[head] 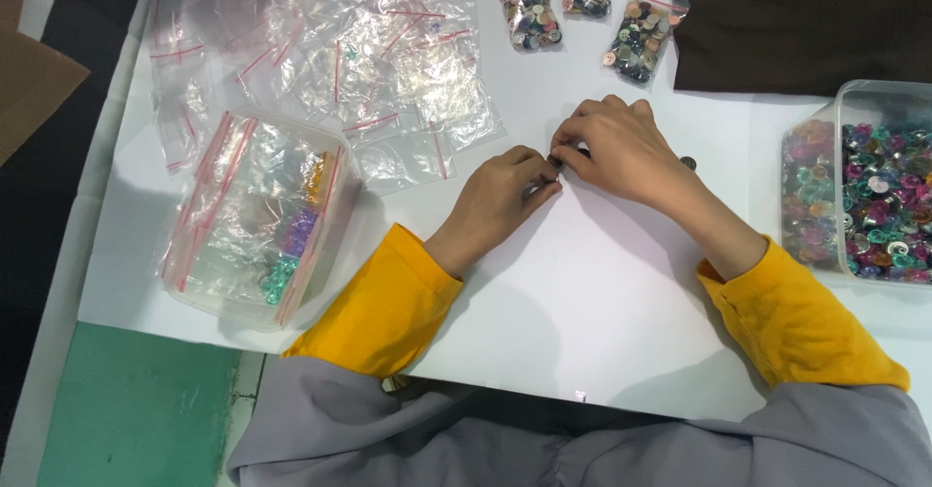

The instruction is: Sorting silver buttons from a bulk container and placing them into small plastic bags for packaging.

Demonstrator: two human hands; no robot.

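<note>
Both hands are meeting at the middle of the white table [602, 293]. The left hand [500, 201] and right hand [621, 152] are pinching their fingers together on a small dark button [555, 160], held just above the tabletop between the fingertips of both. Another dark button [688, 164] is lying just beside the right wrist. A clear tub of colourful buttons [864, 196] is sitting to the right, a tub of plastic bags [257, 220] to the left, and three filled bags [582, 6] are lying beyond the hands.
</note>
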